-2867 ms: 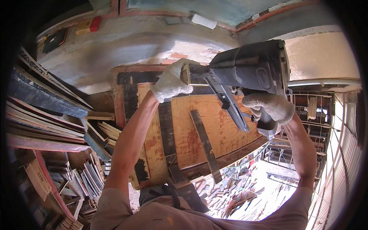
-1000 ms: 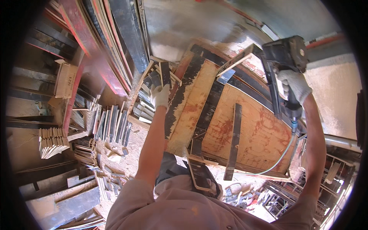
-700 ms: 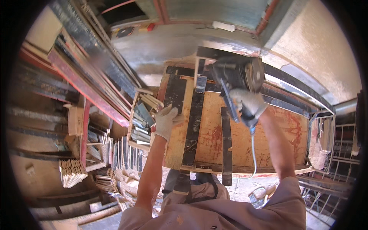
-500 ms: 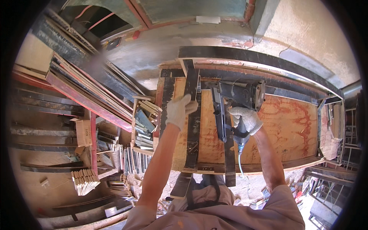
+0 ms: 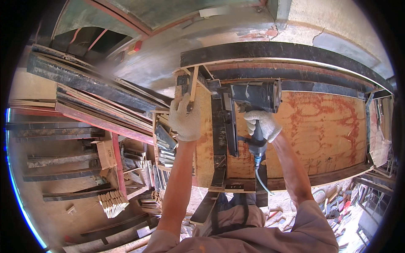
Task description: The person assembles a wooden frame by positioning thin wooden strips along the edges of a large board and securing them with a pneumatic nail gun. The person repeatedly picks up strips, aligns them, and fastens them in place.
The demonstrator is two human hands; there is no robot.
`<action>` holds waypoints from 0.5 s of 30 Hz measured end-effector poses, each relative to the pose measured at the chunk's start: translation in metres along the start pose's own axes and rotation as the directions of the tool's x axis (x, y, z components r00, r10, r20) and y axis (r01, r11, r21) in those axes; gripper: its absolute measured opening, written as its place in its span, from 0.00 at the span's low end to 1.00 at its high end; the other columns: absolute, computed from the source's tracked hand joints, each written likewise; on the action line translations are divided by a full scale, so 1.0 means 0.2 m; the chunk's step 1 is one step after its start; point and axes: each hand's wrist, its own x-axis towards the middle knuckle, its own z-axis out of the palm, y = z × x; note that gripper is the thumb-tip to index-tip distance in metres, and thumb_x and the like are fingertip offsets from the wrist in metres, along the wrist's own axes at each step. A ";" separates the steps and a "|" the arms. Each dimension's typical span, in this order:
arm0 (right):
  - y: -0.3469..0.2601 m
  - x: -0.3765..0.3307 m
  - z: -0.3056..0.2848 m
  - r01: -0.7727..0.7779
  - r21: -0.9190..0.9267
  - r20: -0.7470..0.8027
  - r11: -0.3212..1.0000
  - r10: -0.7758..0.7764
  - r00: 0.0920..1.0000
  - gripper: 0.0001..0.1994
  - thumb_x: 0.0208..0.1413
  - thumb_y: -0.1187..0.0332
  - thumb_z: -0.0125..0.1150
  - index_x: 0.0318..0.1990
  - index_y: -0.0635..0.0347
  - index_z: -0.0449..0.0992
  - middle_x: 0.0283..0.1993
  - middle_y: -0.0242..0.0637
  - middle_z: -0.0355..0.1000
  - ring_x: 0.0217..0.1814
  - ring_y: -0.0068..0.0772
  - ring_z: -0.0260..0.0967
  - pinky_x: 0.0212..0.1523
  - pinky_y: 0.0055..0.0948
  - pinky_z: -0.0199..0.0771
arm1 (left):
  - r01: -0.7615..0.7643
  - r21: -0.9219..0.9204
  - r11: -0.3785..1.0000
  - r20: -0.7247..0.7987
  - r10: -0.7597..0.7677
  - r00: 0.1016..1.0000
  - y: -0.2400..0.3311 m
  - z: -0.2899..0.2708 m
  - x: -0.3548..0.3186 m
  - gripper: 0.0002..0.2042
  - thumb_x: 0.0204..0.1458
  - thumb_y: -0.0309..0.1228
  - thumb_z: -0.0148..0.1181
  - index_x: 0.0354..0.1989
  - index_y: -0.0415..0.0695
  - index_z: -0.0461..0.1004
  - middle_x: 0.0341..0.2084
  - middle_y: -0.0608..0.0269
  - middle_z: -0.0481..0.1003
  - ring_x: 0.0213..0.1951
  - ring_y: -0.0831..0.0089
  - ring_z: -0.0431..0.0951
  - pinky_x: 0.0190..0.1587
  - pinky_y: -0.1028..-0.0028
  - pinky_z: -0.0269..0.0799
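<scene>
My right hand (image 5: 263, 125), in a pale knit glove, is wrapped round the handle of a black nail gun (image 5: 255, 93). A pale blue air hose (image 5: 262, 185) runs from the base of the handle. The gun's long magazine lies over a wooden panel (image 5: 320, 135) with reddish stains. My left hand (image 5: 185, 120), gloved too, closes round a short wooden strip (image 5: 194, 84) at the panel's far left corner. The strip's upper end is by a long black-faced board (image 5: 278, 55) along the far side. A dark crosspiece (image 5: 219, 126) spans the panel between my hands.
A small wooden box of offcuts (image 5: 165, 139) stands left of the panel. Long planks (image 5: 105, 111) lean farther left, above racks of boards (image 5: 63, 160) and a cardboard box (image 5: 105, 154). A wall (image 5: 341, 25) rises behind; scraps litter the floor at lower right (image 5: 333, 211).
My left hand has left the dark crosspiece, moved left and closed round the short strip. The nail gun stays in my right hand, shifted slightly left in view. The whole view has turned somewhat.
</scene>
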 end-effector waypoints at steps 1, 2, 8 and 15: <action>-0.01 0.02 0.01 -0.008 0.021 0.024 1.000 0.007 1.000 0.07 0.59 0.68 0.65 0.31 0.56 0.75 0.20 0.30 0.66 0.18 0.27 0.63 0.23 0.32 0.69 | -0.106 0.035 0.994 -0.038 0.108 0.993 -0.02 0.00 0.00 0.16 0.47 0.22 0.73 0.46 0.42 0.84 0.34 0.58 0.79 0.34 0.61 0.80 0.35 0.67 0.76; -0.02 0.04 0.01 -0.014 0.030 0.086 0.999 0.011 0.996 0.05 0.58 0.69 0.64 0.32 0.57 0.76 0.20 0.30 0.66 0.19 0.26 0.63 0.23 0.31 0.69 | -0.164 0.047 0.985 -0.020 0.165 0.986 -0.03 0.00 0.01 0.15 0.46 0.22 0.73 0.45 0.43 0.84 0.34 0.59 0.78 0.34 0.61 0.80 0.36 0.66 0.76; -0.07 0.23 0.09 0.018 0.185 0.243 0.983 -0.063 0.968 0.15 0.61 0.69 0.59 0.21 0.50 0.67 0.19 0.27 0.60 0.18 0.26 0.61 0.23 0.30 0.68 | -0.488 0.093 0.868 0.077 0.482 0.873 -0.05 0.05 0.10 0.15 0.41 0.22 0.72 0.39 0.48 0.80 0.32 0.65 0.73 0.33 0.61 0.74 0.38 0.60 0.71; -0.01 0.45 0.03 0.047 0.347 0.410 0.937 -0.197 0.891 0.19 0.63 0.69 0.56 0.18 0.47 0.61 0.18 0.26 0.56 0.20 0.25 0.58 0.23 0.29 0.65 | -0.623 0.133 0.771 0.208 0.593 0.778 -0.09 0.03 0.19 0.14 0.42 0.22 0.71 0.39 0.47 0.78 0.33 0.64 0.70 0.34 0.61 0.73 0.39 0.60 0.69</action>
